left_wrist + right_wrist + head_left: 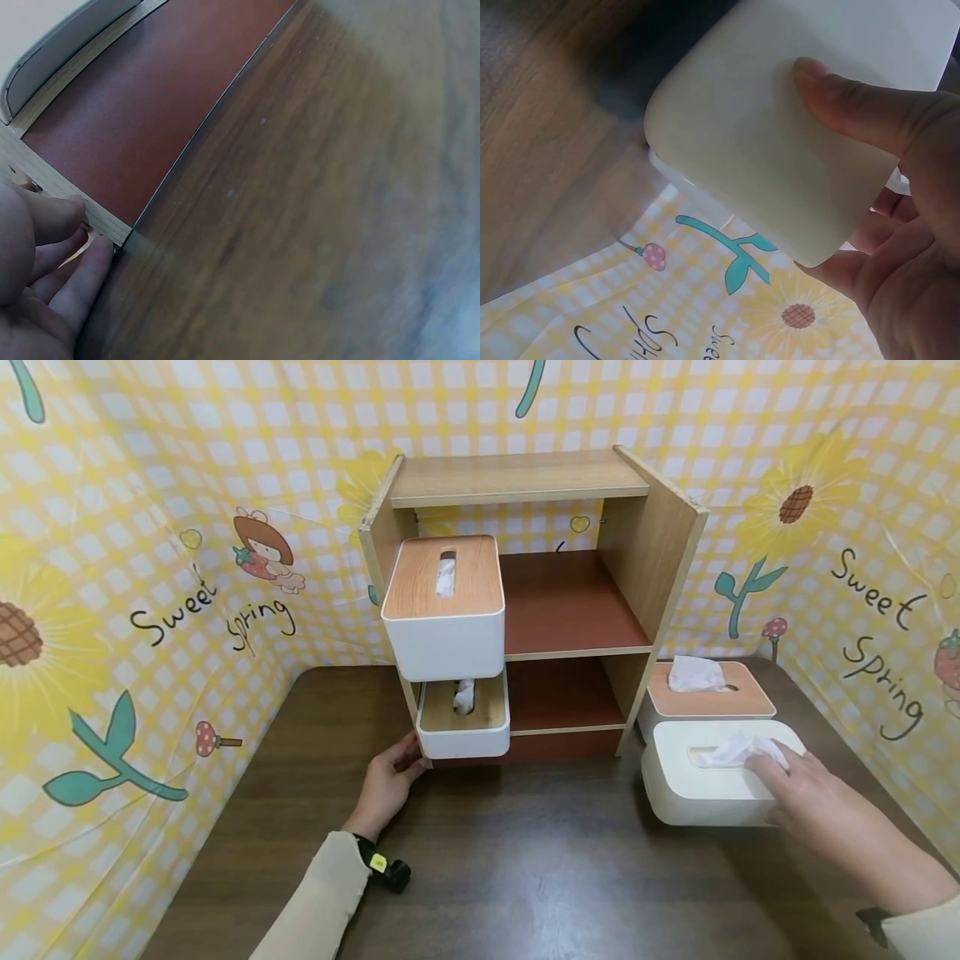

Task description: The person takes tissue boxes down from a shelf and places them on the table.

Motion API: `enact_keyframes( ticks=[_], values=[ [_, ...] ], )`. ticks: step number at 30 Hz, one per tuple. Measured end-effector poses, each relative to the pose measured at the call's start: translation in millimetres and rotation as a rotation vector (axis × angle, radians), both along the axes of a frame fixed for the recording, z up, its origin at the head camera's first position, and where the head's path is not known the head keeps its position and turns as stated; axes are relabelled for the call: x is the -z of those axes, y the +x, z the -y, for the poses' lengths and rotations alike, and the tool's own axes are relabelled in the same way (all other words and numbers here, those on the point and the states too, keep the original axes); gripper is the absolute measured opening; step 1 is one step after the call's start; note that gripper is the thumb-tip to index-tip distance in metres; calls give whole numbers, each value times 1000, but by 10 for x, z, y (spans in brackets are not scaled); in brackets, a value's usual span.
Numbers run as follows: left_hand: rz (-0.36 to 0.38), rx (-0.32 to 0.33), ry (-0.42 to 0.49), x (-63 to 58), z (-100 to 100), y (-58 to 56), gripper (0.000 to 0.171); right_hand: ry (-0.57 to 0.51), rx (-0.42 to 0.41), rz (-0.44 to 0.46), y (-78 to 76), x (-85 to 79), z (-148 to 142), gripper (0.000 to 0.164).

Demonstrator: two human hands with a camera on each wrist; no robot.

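A wooden shelf (520,477) stands on the dark table. My left hand (386,785) is at the bottom of its left side panel; the left wrist view shows bent fingers (90,274) and the thumb at the panel's front edge. At the right, my right hand (821,797) grips the end of a white tissue box (720,806), and a tissue (742,750) sticks out of its slot. In the right wrist view the thumb lies on a flat white face of this tissue box (735,135), the other fingers beyond its edge.
A tissue box with a wood-look lid (442,647) stands on the shelf's middle board, left side. Another white box (465,745) is below it, jutting forward. A third wood-lidded tissue box (750,689) is behind the held one. Checked cloth (832,610) surrounds the table (525,877).
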State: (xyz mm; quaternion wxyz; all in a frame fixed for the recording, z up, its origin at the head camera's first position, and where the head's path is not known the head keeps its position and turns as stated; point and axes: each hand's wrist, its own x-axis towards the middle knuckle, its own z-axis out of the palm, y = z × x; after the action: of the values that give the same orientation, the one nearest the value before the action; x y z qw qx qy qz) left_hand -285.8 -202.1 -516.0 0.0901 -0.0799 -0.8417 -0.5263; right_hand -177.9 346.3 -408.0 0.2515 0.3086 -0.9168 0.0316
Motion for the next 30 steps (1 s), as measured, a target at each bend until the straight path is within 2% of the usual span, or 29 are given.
enact_keyframes(
  ticks=[6,30],
  values=[
    [-15,3,13,13,4,-5,52,-2,-6,5,-9,26,-28,80],
    [-11,-2,16,15,-1,-9,51,5,66,79,7,70,-121,75]
  ],
)
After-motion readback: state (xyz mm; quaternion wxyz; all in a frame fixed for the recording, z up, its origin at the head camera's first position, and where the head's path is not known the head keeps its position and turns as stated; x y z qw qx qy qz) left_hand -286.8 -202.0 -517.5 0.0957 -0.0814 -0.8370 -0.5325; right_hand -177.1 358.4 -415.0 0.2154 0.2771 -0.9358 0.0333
